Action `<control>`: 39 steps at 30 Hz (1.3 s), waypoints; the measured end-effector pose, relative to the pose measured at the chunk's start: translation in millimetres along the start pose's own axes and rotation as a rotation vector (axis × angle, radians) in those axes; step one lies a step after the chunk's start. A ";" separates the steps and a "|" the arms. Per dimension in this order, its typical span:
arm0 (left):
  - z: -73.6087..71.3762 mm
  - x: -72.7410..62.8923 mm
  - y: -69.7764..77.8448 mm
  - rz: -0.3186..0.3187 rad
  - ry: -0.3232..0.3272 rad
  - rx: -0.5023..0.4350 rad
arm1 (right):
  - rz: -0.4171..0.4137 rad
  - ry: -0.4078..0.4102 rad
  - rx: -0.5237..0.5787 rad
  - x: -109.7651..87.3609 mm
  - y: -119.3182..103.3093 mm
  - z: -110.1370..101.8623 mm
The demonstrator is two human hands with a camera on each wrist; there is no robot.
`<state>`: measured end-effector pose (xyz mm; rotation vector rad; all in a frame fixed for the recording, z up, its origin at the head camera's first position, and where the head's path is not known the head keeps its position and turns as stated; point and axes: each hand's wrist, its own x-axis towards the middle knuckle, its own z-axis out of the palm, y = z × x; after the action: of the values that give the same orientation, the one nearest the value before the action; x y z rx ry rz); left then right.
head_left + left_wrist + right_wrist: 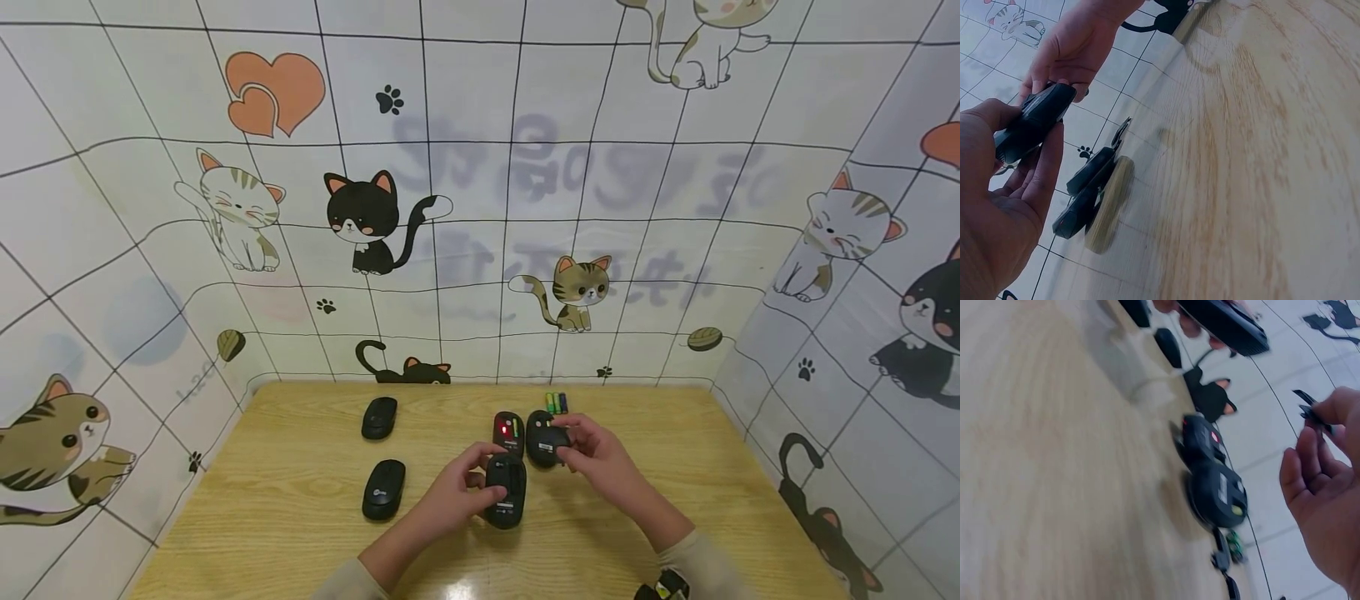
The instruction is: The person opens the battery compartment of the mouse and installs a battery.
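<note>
My left hand (465,492) grips a black computer mouse (507,500) between thumb and fingers, its underside with a label and a dark slot facing up. The same held mouse (1038,119) appears edge-on in the left wrist view. My right hand (600,458) pinches a small thin black plastic piece (1315,414), shaped like a battery cover. Just beyond the held mouse lies another mouse (508,427), belly up with a red light glowing. Beside that one, partly behind my right fingers, a rounder mouse (542,442) lies belly up, a battery showing in it.
Several green and dark blue batteries (557,403) lie near the back of the wooden table (300,517). To the left, two black mice (379,418) rest upright, one behind the other. Small black pieces (1221,553) lie by the batteries. Cat-printed sheeting (465,250) hangs behind.
</note>
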<state>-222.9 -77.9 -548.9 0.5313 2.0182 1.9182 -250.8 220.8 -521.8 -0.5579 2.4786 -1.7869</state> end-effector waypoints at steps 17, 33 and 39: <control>0.4 0.0 -1.9 -0.012 0.013 0.005 | 0.014 0.000 -0.075 2.7 29.0 -56.9; -0.9 1.4 -0.2 -0.027 0.018 -0.005 | 0.107 0.068 -0.223 1.5 63.5 -97.4; -1.2 1.5 0.3 -0.025 0.014 -0.007 | 0.144 0.082 -0.273 2.7 80.0 -109.3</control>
<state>-224.7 -78.2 -548.6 0.4906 2.0166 1.9184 -300.2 341.5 -558.4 -0.3111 2.7598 -1.4614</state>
